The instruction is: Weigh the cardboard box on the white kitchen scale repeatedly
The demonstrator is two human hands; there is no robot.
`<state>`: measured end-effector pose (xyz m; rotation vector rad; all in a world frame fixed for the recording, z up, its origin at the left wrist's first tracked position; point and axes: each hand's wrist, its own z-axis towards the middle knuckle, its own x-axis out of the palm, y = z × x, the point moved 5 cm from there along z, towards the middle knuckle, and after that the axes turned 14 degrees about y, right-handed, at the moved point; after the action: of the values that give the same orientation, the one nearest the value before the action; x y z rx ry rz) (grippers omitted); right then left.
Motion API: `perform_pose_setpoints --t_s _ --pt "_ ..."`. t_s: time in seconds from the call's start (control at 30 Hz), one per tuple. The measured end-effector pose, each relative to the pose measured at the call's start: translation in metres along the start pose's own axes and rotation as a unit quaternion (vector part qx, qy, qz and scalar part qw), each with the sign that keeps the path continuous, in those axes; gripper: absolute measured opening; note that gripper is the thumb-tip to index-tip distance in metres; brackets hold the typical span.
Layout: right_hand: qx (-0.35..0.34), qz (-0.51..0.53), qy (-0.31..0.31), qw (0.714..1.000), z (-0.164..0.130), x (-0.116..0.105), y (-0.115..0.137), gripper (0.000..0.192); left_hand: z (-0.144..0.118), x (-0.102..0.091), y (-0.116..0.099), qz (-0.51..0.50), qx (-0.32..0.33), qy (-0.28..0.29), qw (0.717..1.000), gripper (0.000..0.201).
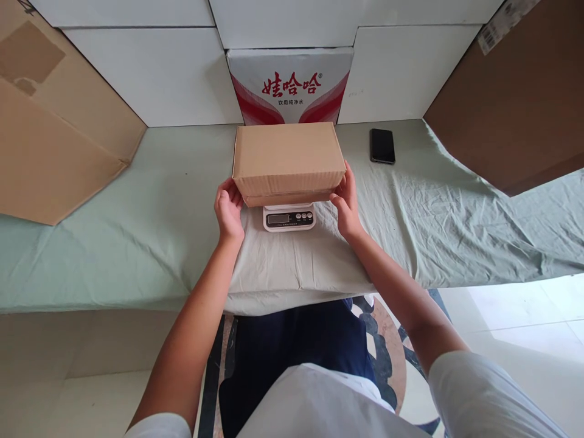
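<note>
1. Your left hand [229,210] presses its fingers flat against the left end of the cardboard box [288,159]; your right hand [347,204] does the same on the right end, so you hold the box between both palms.
2. The box sits on the small white scale [289,217], covering its platform; only the display strip shows.
3. The box is plain brown, closed, its contents hidden.
4. A black phone [382,146] lies well apart on the green cloth [137,231].
</note>
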<state>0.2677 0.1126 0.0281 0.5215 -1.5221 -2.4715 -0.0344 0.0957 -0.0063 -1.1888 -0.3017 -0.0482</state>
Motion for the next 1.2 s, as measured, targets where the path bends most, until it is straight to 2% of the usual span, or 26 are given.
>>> perform_pose_setpoints --t_s 0.5,1.2 --pt "0.002 -0.028 0.006 1.0 -0.001 0.001 -0.001 0.085 -0.001 0.006 -0.011 -0.009 0.013 0.005 1.0 0.062" --pt "0.002 -0.015 -0.003 1.0 0.0 -0.001 -0.001 0.082 0.002 0.001 -0.008 0.024 0.021 0.015 0.999 0.066"
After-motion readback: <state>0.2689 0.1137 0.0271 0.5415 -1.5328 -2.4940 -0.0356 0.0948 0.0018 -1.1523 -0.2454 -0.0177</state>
